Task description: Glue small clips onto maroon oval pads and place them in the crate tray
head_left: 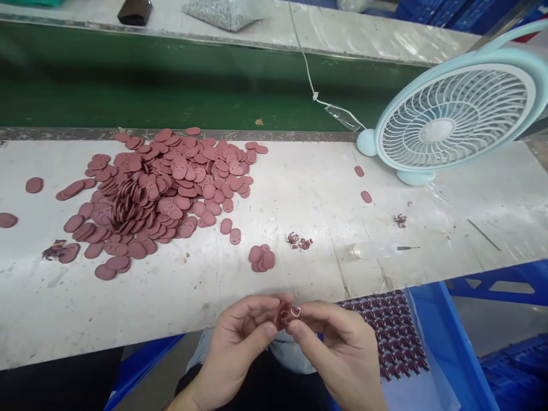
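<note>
1. Left hand (pixel 240 348) pinches a dusky-red oval piece (pixel 281 315) between thumb and fingers, the other fingers curled in behind.
2. Right hand (pixel 342 345) meets it fingertip to fingertip, thumb and forefinger closed on a small ringed piece (pixel 295 311) that sits right beside the oval.
3. Any lettering on the fan (pixel 436 131) is too small to read; its pale hub shows only a blurred surface. Some ovals in the large pile (pixel 171 188) carry tiny dark dots.
4. Both held pieces lie between the two hands, just off the near edge of the white table (pixel 291 285).
5. Beyond the hands, near the edge, sits a small cluster of ovals (pixel 261 258); right of it lie loose dark bits (pixel 299 242), then a thin-tipped tool with a clear handle (pixel 374 250).
6. Below the table edge, beside the right hand, a blue crate (pixel 460 342) holds rows of dark pieces (pixel 391 334).
</note>
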`<state>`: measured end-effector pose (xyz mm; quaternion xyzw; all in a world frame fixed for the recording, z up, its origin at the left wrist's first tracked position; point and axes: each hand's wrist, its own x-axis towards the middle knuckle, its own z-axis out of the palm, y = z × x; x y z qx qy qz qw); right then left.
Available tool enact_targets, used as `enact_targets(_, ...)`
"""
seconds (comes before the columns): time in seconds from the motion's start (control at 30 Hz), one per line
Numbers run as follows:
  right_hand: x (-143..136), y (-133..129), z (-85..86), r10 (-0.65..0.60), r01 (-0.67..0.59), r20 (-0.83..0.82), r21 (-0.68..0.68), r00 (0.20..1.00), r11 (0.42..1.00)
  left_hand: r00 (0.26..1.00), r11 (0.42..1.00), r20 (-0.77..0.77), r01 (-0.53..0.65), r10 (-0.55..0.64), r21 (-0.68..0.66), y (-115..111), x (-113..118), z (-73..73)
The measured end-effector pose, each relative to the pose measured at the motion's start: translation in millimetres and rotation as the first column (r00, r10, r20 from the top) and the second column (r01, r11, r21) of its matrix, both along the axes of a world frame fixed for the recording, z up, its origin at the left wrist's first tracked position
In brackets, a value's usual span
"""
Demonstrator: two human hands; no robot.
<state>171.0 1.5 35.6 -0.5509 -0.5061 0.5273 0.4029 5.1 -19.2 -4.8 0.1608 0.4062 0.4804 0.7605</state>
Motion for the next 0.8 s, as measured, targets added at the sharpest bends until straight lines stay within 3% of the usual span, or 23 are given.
enact_targets(0.2, 4.4, 0.3, 2.2, 0.034, -0.037, 0.049, 0.062, 0.998, 0.997, 1.0, 1.0, -0.009, -0.012, 0.012, -0.004, 1.9, 1.8, 2.3)
enact_targets(0.4, 4.8, -2.2, -0.1, 0.019, -0.027, -0.1, -0.081, 0.995, 0.996, 0.997, 0.996, -0.039, -0.059, 0.062, 0.07, -0.1, 5.9, -7.3)
enact_targets(0.53, 6.7, -0.2, -1.2, 0.047, -0.05, -0.082, -0.026, 0.995, 0.998, 0.995, 0.987, -0.023, -0.091, 0.094, 0.13, -2.5, 10.3, -12.0)
enact_targets(0.8, 10.7, 1.3, -1.9, 0.09, -0.092, 0.03, 0.098, 0.996, 0.991, 0.995, 0.987, 0.006, -0.103, 0.103, 0.121, -1.8, 15.1, -10.6)
